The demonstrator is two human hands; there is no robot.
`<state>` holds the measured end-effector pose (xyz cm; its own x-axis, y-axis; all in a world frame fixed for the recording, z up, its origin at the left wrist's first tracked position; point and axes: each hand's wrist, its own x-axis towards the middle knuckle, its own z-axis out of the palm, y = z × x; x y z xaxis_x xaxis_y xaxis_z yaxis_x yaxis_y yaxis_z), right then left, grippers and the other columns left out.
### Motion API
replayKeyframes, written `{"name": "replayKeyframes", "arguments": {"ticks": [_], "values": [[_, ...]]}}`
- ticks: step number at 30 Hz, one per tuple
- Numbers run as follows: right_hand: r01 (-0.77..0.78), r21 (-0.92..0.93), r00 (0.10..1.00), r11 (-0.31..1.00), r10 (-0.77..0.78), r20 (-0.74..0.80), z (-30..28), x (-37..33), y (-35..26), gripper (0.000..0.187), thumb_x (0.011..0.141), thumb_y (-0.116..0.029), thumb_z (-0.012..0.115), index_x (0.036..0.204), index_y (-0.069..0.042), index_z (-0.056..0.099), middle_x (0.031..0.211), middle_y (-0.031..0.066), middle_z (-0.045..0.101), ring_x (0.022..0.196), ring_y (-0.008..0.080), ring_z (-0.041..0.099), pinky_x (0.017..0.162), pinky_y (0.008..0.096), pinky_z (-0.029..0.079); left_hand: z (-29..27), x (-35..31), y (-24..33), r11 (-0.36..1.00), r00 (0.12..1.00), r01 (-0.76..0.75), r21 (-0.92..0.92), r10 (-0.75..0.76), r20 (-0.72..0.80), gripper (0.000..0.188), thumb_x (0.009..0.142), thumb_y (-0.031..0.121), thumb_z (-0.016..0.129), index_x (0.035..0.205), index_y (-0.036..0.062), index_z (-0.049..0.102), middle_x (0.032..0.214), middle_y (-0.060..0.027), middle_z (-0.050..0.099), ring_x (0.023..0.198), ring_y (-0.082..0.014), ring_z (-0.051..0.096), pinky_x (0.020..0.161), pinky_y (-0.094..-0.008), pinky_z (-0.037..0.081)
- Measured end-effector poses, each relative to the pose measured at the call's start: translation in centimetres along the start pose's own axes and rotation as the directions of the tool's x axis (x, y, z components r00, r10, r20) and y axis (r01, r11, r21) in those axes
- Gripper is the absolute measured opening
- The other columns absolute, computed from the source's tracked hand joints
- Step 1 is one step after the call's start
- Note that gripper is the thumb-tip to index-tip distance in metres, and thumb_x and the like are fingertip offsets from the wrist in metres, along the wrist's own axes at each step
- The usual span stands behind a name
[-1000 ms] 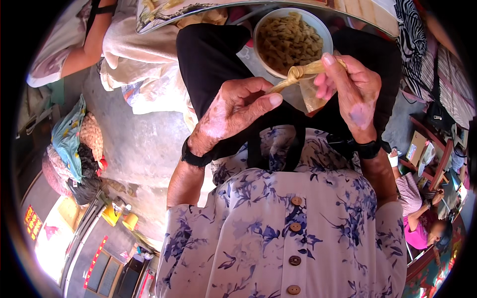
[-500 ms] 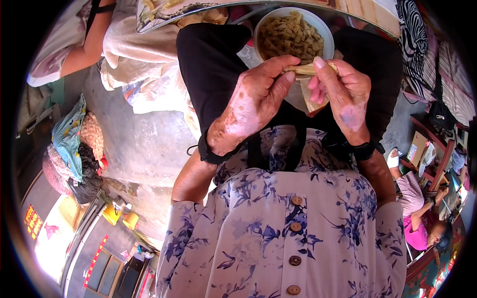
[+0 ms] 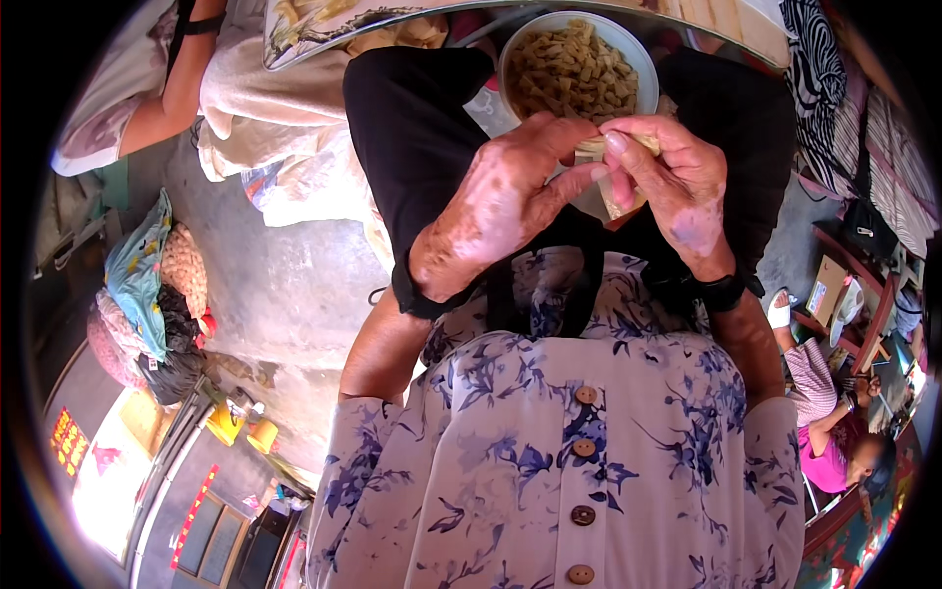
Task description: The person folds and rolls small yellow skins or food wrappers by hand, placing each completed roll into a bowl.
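Note:
Both my hands meet over my lap, just in front of a white bowl [image 3: 653, 83]. Heaped inside it are short yellowish-brown pieces [image 3: 569, 74]. A pale yellow, fibrous strip [image 3: 648, 144] is pinched between my hands, and fingers cover much of it. My left hand [image 3: 491, 196] is closed, thumb and fingertips on the strip's left end. Curled around the right part is my right hand [image 3: 682, 187], its thumb pressed towards the left fingertips. Under the hands a tan, partly see-through thing [image 3: 620, 201] shows, too covered to name.
A table edge [image 3: 677, 15] runs along the top, with pale yellow strips [image 3: 294, 15] on it. Cream cloth [image 3: 285, 118] hangs at left beside another person's arm [image 3: 177, 108]. Bags [image 3: 137, 285] lie on the floor. A person in pink [image 3: 824, 452] sits at far right.
My hands have drawn closer together, and the strip, stretched straight between them before, is now mostly covered by fingers. My right fingers have curled further over it.

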<state>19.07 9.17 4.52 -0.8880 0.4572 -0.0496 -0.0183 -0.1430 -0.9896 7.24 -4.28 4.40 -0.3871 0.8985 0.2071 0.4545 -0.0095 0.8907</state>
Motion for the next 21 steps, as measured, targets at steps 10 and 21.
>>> {"name": "replayKeyframes", "arguments": {"ticks": [10,21], "values": [[0.014,-0.069,0.995,0.997,-0.007,0.098,1.4,-1.3,0.8,0.008,0.086,-0.004,0.059,0.092,0.002,0.059,0.062,0.0026,0.054,0.045,0.0040,0.047,0.039,0.0180,0.037,-3.2,-3.0,-1.0,0.812,0.870,0.481,-0.330,-0.394,0.297,0.020,0.092,0.017,0.052,0.085,-0.0014,0.055,0.064,-0.0013,0.049,0.054,-0.0084,0.045,0.047,-0.0226,0.035],[0.115,-0.064,0.992,0.991,-0.118,-0.051,-0.8,6.0,-2.4,0.011,0.087,-0.005,0.057,0.091,0.004,0.061,0.066,0.0040,0.058,0.049,0.0051,0.052,0.043,0.0181,0.043,-5.3,4.9,-0.1,0.944,0.951,0.291,-0.153,-0.303,-0.063,0.019,0.092,0.017,0.053,0.096,-0.0013,0.058,0.070,0.0027,0.050,0.063,-0.0023,0.042,0.054,-0.0152,0.033]]}}
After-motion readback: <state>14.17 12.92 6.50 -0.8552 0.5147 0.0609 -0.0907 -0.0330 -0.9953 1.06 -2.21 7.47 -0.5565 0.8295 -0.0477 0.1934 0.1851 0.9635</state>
